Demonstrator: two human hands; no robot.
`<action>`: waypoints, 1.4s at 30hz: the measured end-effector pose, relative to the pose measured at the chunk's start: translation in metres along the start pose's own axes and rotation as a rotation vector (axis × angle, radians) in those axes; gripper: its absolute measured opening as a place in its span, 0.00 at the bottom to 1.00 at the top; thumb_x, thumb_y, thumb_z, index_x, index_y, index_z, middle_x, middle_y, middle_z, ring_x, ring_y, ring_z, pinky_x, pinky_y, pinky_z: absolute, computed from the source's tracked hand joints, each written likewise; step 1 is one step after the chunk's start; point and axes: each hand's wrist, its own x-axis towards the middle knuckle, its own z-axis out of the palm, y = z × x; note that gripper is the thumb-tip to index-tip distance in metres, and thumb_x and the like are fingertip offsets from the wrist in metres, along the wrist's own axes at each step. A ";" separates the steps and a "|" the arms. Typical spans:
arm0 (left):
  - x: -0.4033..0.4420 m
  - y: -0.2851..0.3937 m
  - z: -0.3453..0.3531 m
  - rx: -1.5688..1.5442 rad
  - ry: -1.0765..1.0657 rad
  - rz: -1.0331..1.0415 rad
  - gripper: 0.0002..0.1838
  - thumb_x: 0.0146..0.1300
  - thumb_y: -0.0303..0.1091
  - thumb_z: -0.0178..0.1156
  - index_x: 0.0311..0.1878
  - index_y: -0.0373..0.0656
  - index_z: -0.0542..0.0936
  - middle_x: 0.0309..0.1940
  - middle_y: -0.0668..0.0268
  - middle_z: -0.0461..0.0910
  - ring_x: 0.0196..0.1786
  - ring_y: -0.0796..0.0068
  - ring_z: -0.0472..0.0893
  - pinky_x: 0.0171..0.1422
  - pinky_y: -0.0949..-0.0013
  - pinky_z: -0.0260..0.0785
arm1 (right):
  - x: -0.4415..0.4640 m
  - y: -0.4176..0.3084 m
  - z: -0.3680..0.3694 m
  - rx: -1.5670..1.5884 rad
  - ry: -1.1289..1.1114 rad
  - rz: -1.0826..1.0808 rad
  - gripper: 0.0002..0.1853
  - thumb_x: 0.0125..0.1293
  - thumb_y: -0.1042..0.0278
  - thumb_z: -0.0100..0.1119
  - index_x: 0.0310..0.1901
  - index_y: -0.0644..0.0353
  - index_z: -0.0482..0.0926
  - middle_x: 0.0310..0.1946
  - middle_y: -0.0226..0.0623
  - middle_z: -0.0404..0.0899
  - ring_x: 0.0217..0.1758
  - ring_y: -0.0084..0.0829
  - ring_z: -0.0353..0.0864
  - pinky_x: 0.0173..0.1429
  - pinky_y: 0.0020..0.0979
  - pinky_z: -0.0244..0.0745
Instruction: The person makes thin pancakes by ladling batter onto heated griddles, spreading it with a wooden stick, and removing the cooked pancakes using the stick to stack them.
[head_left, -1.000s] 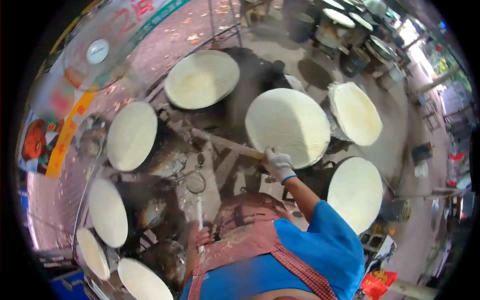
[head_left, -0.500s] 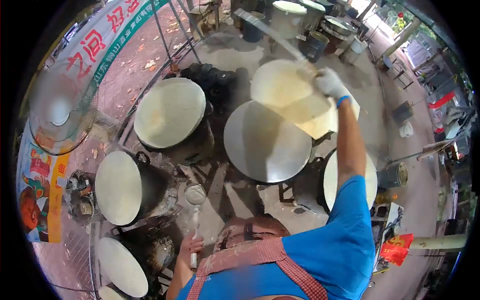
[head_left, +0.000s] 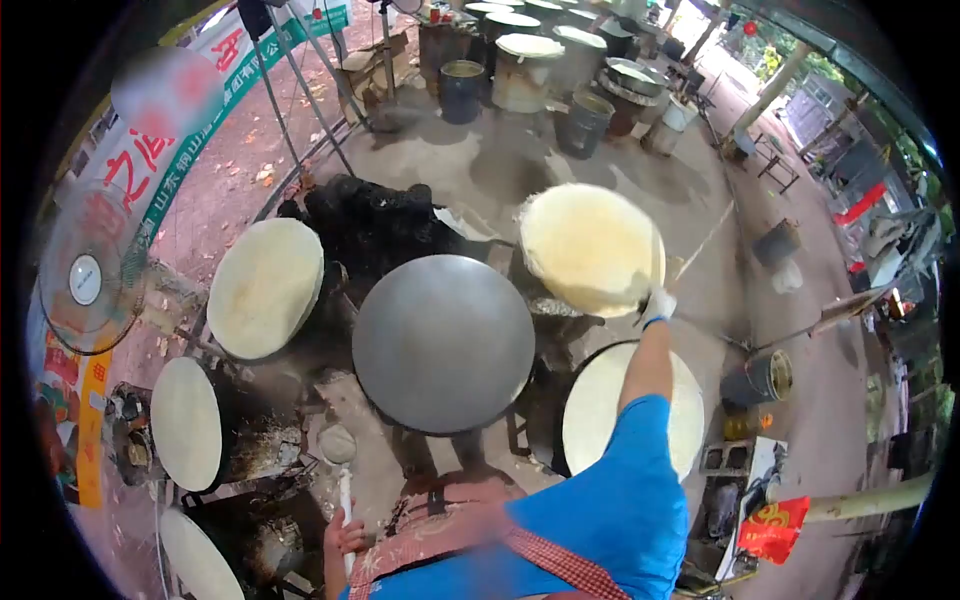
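My right hand [head_left: 660, 303], in a white glove, is at the near right edge of a stack of thin round flatbreads [head_left: 592, 248]. Its fingers look closed; a long thin stick [head_left: 706, 240] runs up and right in line with it. Whether the glove also touches the bread, I cannot tell. My left hand [head_left: 346, 533] is wrapped around the white handle of a ladle, whose round bowl [head_left: 337, 444] appears coated in pale batter. A bare, dark round griddle [head_left: 443, 345] lies in the middle, between my hands.
Pale batter rounds cover the griddles at left [head_left: 266, 288], lower left [head_left: 187, 424] and right [head_left: 632, 410]. Black lumps [head_left: 372, 222] are heaped behind the middle griddle. A fan [head_left: 86, 280] stands far left. Buckets [head_left: 461, 92] and more round stoves are at the back.
The flatbread sheet now lies on the stack, and the middle griddle shows bare. My right hand has come down and nearer, and its long tool has swung from upper left to upper right.
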 end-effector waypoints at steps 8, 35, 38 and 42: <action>-0.001 0.013 0.017 -0.011 0.086 -0.058 0.18 0.67 0.51 0.44 0.50 0.50 0.73 0.15 0.69 0.59 0.12 0.79 0.57 0.14 0.75 0.52 | 0.000 0.059 -0.009 -0.268 -0.052 0.098 0.17 0.55 0.56 0.59 0.22 0.63 0.75 0.15 0.35 0.71 0.13 0.28 0.66 0.16 0.34 0.58; -0.179 0.167 0.030 0.348 0.570 0.143 0.20 0.66 0.52 0.46 0.23 0.50 0.64 0.10 0.75 0.56 0.10 0.84 0.53 0.11 0.80 0.44 | -0.727 0.045 0.521 -1.142 -1.407 -1.044 0.17 0.54 0.55 0.55 0.42 0.55 0.77 0.46 0.43 0.77 0.42 0.42 0.80 0.45 0.41 0.74; -0.169 0.179 0.021 0.330 0.565 0.155 0.21 0.66 0.51 0.47 0.20 0.49 0.63 0.11 0.75 0.57 0.11 0.84 0.55 0.11 0.80 0.45 | -0.624 0.006 0.572 -0.660 -0.979 -1.208 0.16 0.55 0.55 0.54 0.32 0.60 0.82 0.29 0.47 0.80 0.34 0.45 0.80 0.38 0.40 0.73; -0.148 0.177 0.017 0.326 0.537 0.061 0.26 0.64 0.57 0.45 0.19 0.47 0.63 0.11 0.74 0.58 0.11 0.83 0.55 0.10 0.80 0.44 | -0.500 -0.124 0.553 -0.264 -0.865 -0.527 0.12 0.53 0.64 0.61 0.24 0.67 0.79 0.16 0.28 0.74 0.20 0.19 0.68 0.25 0.27 0.66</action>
